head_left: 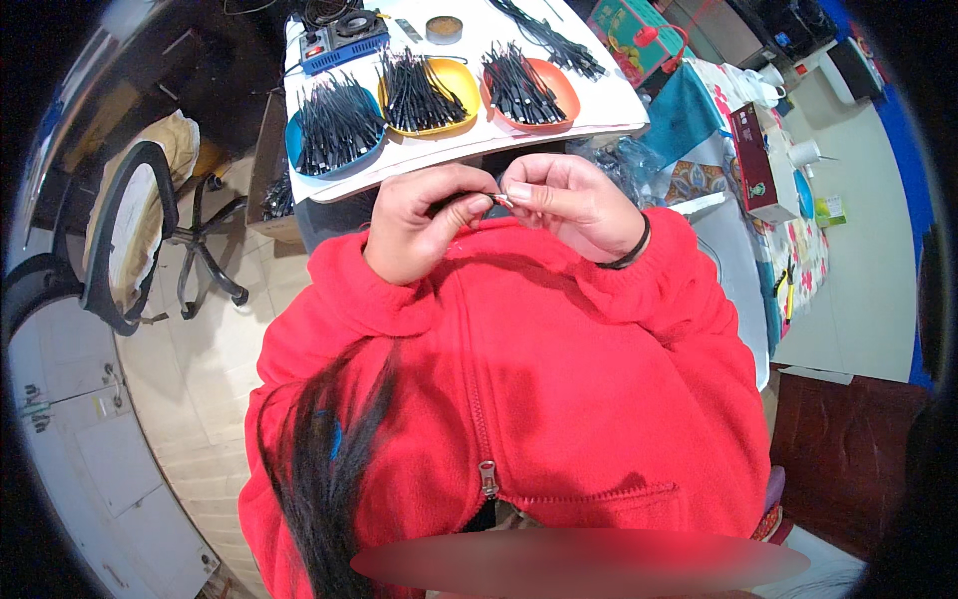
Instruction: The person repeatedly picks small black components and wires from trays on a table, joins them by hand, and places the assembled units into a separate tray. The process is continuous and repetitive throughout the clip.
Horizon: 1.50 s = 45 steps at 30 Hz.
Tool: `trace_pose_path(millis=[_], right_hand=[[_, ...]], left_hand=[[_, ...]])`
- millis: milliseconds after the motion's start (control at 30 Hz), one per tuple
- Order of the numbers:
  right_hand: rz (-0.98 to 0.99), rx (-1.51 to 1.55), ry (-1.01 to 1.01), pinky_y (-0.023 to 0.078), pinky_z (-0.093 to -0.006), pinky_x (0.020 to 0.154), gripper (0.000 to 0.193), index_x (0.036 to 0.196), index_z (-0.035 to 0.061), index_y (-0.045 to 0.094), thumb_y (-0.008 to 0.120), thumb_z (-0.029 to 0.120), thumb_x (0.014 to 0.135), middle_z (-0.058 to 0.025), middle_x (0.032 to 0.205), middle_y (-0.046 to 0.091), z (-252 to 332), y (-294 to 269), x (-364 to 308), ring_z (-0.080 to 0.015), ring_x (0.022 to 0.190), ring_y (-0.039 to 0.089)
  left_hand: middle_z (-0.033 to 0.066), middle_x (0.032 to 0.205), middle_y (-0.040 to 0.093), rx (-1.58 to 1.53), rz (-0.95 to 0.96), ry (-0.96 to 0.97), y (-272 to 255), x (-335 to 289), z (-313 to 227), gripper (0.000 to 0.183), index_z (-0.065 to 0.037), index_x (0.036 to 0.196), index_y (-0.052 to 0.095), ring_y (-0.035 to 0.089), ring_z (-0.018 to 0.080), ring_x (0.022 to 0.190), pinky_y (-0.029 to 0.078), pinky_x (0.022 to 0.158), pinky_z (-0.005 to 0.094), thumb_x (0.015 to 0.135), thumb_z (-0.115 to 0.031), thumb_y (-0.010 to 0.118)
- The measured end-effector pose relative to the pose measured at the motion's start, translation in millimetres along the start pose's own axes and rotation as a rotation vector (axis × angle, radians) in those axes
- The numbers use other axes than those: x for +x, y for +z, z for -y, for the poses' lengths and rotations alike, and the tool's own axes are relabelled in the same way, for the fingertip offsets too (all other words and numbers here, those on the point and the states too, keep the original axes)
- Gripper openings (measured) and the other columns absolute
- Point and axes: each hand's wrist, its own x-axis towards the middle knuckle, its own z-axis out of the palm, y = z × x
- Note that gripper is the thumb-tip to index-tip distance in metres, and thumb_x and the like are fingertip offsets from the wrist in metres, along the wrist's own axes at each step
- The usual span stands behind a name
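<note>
My left hand [417, 222] pinches a thin black cable [442, 204] between thumb and fingers, in front of my chest at the table's near edge. Bare, light-coloured wire ends [504, 201] stick out of it toward the right. The thumb and forefinger of my right hand [577, 203] are closed on those tips; the exact grip is too small to make out. Just beyond both hands, bundles of short black cables lie in a blue plate [296, 148], a yellow plate [469, 88] and an orange plate [569, 95].
On the white table [424, 150] stand a blue soldering station [344, 52] and a round tin [444, 29], with loose black cables [554, 42] farther back. A cardboard box [265, 185] and office chair [125, 245] are at left. A dark red box [750, 155] sits at right.
</note>
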Motion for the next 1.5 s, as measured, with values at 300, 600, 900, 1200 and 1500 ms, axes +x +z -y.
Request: trace_pose_path(millis=[300, 600, 900, 1200, 1500], right_hand=[[-0.322, -1.262, -0.946, 0.050, -0.0344, 0.072, 0.028, 0.093, 0.0039, 0.061, 0.075, 0.003, 0.069, -0.0098, 0.084, 0.059, 6.5, 11.8, -1.2, -0.0286, 0.076, 0.059], [-0.237, -0.284, -0.082, 0.046, -0.0253, 0.068, 0.013, 0.092, 0.0005, 0.058, 0.062, 0.012, 0.090, -0.0008, 0.083, 0.059, -7.2, 8.7, 1.3, -0.0107, 0.073, 0.054], [-0.186, -0.899, -0.801, 0.044, -0.0280, 0.066, 0.020, 0.093, 0.0052, 0.065, 0.074, 0.005, 0.075, -0.0068, 0.088, 0.062, 6.1, -3.0, 15.0, -0.0176, 0.076, 0.057], [-0.343, -0.976, -0.931, 0.046, -0.0316, 0.068, 0.014, 0.082, 0.0026, 0.060, 0.072, 0.007, 0.078, -0.0072, 0.078, 0.059, -6.6, -2.0, 29.9, -0.0217, 0.070, 0.057], [-0.264, -0.389, -0.486, 0.041, -0.0227, 0.077, 0.010, 0.095, -0.0011, 0.058, 0.059, 0.008, 0.093, -0.0041, 0.094, 0.054, -23.7, -27.8, 55.0, -0.0099, 0.084, 0.050]], left_hand=[[0.0040, 0.077, 0.062, -0.795, 0.011, -0.249, -1.5, 1.2, 17.0, 0.012, 0.002, 0.100, 0.063, 0.054, 0.0071, 0.065, 0.041, 0.057, 0.0189, 0.088, -0.002, 0.062], [0.0044, 0.080, 0.062, -0.419, -0.057, -0.147, 4.1, -1.4, 16.6, 0.015, 0.003, 0.104, 0.063, 0.055, 0.0077, 0.069, 0.045, 0.062, 0.0212, 0.089, 0.000, 0.061], [0.0058, 0.079, 0.061, -1.118, -0.006, -0.391, 0.8, 2.2, 17.8, 0.017, 0.001, 0.105, 0.061, 0.047, 0.0059, 0.059, 0.028, 0.048, 0.0171, 0.089, -0.005, 0.060], [0.0070, 0.080, 0.062, -0.935, 0.037, -0.381, -9.1, 15.7, 13.4, 0.017, 0.002, 0.105, 0.062, 0.051, 0.0066, 0.062, 0.038, 0.052, 0.0185, 0.089, -0.003, 0.061], [0.0058, 0.080, 0.067, 0.045, -0.052, -0.140, -28.4, 43.8, 10.4, 0.013, 0.003, 0.099, 0.066, 0.063, 0.0101, 0.070, 0.051, 0.065, 0.0227, 0.088, 0.000, 0.060]])
